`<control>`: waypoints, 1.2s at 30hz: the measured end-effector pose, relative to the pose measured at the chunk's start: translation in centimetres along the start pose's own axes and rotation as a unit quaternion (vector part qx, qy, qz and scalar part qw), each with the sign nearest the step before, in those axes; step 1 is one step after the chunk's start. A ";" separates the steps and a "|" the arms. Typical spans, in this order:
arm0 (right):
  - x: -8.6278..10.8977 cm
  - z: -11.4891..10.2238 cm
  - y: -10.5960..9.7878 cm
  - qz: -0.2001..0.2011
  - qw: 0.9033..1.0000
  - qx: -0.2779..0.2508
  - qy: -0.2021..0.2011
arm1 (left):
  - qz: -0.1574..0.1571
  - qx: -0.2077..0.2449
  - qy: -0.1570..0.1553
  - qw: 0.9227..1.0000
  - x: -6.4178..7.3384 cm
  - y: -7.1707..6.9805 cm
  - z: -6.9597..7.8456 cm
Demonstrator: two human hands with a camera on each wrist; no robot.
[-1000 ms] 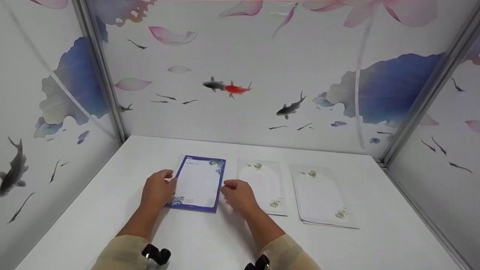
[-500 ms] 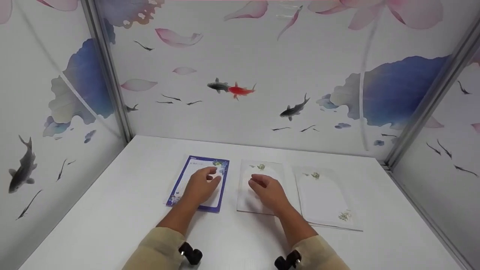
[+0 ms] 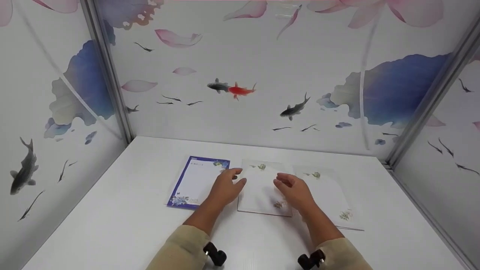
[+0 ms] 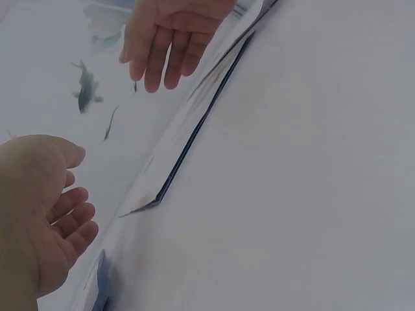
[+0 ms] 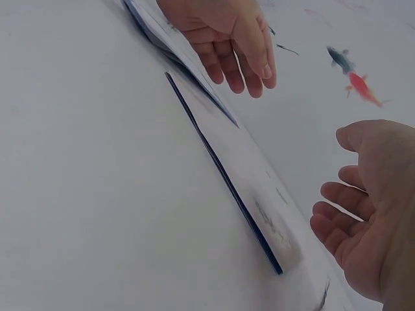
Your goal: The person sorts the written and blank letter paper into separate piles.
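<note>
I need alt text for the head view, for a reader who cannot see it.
A person's left hand and right hand, both empty, hover near opposite sides of the middle paper. A blue-bordered paper lies on its left and a similar white paper on its right, all on a white table.

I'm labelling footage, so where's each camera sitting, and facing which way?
Head: worn on the head, facing forward and down at the table and middle paper; left hand, right hand, sleeves show.
Left wrist: worn there, facing across the paper toward the wall; both hands show.
Right wrist: worn there, facing likewise from the opposite side; both hands show.
Both wrist views share the paper, wall and hands.
</note>
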State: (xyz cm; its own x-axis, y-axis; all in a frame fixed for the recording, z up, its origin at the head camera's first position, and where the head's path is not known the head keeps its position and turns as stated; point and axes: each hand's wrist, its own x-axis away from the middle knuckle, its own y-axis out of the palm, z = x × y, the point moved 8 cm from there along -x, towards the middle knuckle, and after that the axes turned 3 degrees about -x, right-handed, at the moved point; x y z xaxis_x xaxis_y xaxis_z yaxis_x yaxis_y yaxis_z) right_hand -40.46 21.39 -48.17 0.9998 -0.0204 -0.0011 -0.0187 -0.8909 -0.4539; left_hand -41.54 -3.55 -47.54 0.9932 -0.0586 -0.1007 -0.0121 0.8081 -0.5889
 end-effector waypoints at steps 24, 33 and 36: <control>1.2 1.1 -0.7 -0.084 0.990 0.109 -0.030 | -0.115 -0.190 0.080 0.972 0.5 4.1 1.4; 2.1 1.6 1.7 -0.179 0.959 0.211 -0.059 | -0.184 -0.298 0.103 0.931 1.8 5.6 0.5; 2.4 1.6 2.1 -0.195 0.948 0.245 -0.066 | -0.191 -0.312 0.113 0.924 2.0 5.9 0.4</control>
State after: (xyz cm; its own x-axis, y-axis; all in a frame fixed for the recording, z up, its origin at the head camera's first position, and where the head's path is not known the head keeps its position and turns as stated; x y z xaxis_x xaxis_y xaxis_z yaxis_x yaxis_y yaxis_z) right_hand -38.05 20.18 -50.60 0.9228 0.3529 0.1543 0.3258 -0.5014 -0.8015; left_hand -39.60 1.38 -50.90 0.8904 -0.4467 0.0874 0.2000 0.2115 -0.9567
